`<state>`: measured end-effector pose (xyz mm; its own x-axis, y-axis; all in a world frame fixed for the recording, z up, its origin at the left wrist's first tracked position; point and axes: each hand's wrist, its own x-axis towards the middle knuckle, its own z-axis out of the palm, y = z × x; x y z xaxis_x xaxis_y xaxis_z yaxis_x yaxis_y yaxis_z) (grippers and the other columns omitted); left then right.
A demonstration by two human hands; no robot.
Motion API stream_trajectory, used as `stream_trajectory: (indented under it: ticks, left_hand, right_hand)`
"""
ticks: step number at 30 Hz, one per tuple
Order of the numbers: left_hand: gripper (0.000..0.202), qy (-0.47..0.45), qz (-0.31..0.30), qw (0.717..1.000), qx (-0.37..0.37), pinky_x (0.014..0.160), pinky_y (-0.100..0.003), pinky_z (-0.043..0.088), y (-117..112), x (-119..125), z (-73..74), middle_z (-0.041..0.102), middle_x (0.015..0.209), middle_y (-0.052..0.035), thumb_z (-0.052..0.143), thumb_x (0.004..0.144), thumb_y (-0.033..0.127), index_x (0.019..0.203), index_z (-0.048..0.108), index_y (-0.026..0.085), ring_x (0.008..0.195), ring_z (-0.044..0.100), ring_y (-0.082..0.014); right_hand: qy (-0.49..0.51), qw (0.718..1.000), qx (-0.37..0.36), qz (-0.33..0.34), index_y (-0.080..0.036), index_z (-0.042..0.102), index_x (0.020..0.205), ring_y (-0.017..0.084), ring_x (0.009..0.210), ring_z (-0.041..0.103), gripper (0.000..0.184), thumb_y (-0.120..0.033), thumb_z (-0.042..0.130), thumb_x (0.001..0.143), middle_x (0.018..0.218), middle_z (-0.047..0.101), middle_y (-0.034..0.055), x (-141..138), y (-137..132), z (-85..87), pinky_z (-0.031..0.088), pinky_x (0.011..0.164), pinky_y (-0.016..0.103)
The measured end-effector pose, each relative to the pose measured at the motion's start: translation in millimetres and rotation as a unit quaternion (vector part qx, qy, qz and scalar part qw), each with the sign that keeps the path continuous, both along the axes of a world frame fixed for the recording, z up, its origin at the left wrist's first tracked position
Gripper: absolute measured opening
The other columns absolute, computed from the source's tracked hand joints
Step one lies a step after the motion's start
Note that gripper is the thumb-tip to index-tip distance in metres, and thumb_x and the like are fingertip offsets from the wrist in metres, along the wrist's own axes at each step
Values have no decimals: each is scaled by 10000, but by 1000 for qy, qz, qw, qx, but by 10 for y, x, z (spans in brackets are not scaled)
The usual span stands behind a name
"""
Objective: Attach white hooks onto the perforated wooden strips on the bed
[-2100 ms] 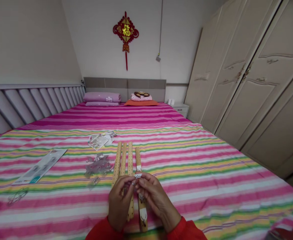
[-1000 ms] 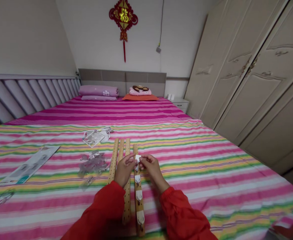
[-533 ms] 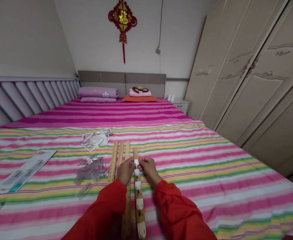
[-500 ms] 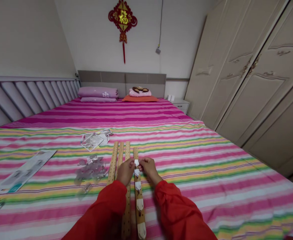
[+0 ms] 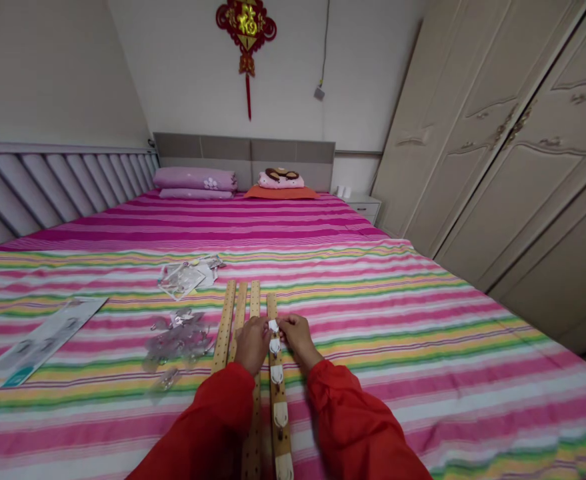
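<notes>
A narrow wooden strip (image 5: 271,303) with holes lies lengthwise in front of me on the striped cloth. Along it sits a row of small white hook-like pieces (image 5: 277,375), with small dark metal bits between them. My left hand (image 5: 253,341) is closed at the left side of the farthest white piece (image 5: 273,326), fingers pinched against its edge. From the right, my right hand (image 5: 297,335) pinches the same piece. The fingertips partly cover its sides. Left of this strip, more perforated wooden strips (image 5: 255,293) lie side by side, partly under my left hand and sleeve.
Left of the strips is a heap of clear plastic packets (image 5: 180,340), with torn packaging (image 5: 183,279) behind it. A long packaging card (image 5: 43,343) lies further left. Pillows (image 5: 195,179) rest by the headboard (image 5: 293,157); a wardrobe (image 5: 473,147) stands right of the bed.
The view has shifted slightly. Both hands stay at the farthest white piece, with only small finger movements; the strips and packets lie as before.
</notes>
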<state>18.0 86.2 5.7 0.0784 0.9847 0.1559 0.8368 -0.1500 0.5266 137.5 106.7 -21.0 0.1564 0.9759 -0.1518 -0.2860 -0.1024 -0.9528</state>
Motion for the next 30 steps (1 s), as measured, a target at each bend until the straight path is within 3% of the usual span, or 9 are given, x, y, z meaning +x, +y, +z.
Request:
stream_trajectory:
  ticks: [17, 22, 30]
  left_hand:
    - [303, 37, -10, 999, -27, 831, -326, 348, -38, 26, 119, 648, 948, -72, 425, 869, 178, 1004, 691, 232, 997, 570, -216]
    - [315, 39, -10, 999, -29, 842, -314, 348, -59, 19, 129, 657, 1032, -67, 480, 853, 200, 1120, 643, 233, 1033, 561, -206]
    - [297, 83, -6, 996, -35, 816, -332, 335, -51, 53, 151, 649, 1046, -85, 501, 849, 197, 1093, 667, 236, 1058, 555, -224]
  right_hand:
    - [16, 1000, 8, -15, -178, 560, 614, 72, 341, 428, 154, -287, 628, 528, 407, 515, -76, -31, -59, -16, 333, 349, 190]
    - [10, 1000, 12, -14, -190, 549, 607, 71, 335, 405, 147, -297, 617, 532, 393, 476, -93, -26, -84, 0, 321, 347, 193]
    - [5, 1000, 21, -13, -197, 538, 623, 75, 347, 409, 168, -322, 626, 552, 407, 449, -103, -30, -102, -4, 321, 350, 191]
